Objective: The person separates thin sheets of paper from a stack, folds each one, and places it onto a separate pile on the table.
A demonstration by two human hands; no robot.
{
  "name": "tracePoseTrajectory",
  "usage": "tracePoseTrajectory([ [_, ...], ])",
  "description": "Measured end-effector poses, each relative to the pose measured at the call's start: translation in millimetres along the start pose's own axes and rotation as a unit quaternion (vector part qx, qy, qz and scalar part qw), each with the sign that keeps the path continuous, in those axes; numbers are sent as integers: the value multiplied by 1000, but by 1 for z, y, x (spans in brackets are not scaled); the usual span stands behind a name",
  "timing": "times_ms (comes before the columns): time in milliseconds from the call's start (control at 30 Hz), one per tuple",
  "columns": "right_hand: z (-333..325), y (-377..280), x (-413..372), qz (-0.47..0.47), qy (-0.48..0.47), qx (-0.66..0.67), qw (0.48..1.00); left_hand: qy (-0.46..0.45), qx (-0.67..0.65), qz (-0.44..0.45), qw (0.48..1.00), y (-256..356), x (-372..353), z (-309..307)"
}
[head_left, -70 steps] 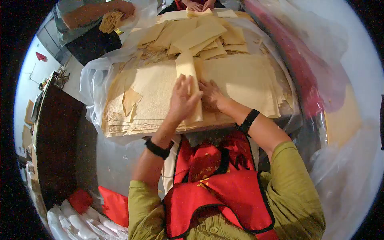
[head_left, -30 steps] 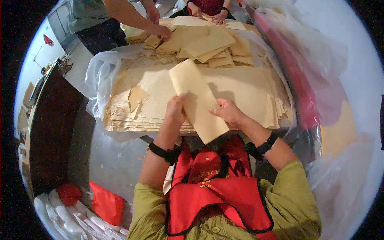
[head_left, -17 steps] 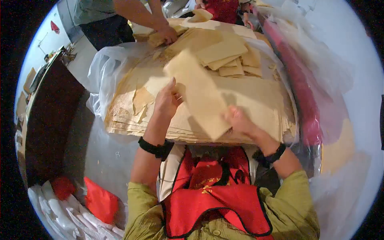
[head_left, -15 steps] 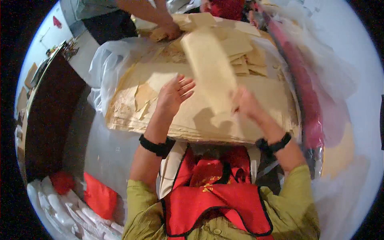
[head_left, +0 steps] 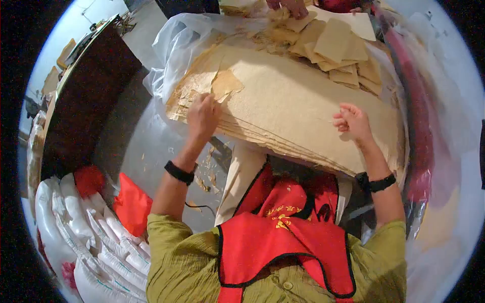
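A broad stack of thin, tan, fibrous-looking sheets (head_left: 288,96) lies before me, its layered front edge running down to the right. My left hand (head_left: 203,115) is closed, back of the hand up, at the stack's ragged left corner beside a torn flap (head_left: 226,83); what its fingers pinch is hidden. My right hand (head_left: 352,122) hovers over the right part of the stack with curled fingers, thumb and forefinger close together. A faint thin strand may show at its fingertips, too small to name.
Cut rectangular pieces (head_left: 333,40) are piled at the back right. Another person's hand (head_left: 290,6) works at the far edge. Clear plastic (head_left: 177,38) drapes the left side; a pink wrapped roll (head_left: 422,126) lines the right. White sacks (head_left: 108,247) and a dark cabinet (head_left: 91,96) stand left.
The rectangular piece has left my right hand, which is now further right. My left hand has closed at the stack's left corner. My view has shifted, so the stack appears turned.
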State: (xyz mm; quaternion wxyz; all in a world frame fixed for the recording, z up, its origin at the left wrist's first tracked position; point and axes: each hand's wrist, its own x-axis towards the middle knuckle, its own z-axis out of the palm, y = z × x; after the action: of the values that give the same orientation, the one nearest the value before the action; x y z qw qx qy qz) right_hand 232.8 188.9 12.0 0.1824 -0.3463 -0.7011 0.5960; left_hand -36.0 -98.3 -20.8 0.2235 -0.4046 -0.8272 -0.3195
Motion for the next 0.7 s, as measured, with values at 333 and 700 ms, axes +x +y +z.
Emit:
tracePoseTrajectory([
  [333, 5, 22, -43, -9, -10, -47, 999, -178, 217, -118, 952, -19, 57, 9],
  [700, -7, 37, -52, -33, 12, -37, 999, -104, 87, 79, 988, -56, 41, 56],
])
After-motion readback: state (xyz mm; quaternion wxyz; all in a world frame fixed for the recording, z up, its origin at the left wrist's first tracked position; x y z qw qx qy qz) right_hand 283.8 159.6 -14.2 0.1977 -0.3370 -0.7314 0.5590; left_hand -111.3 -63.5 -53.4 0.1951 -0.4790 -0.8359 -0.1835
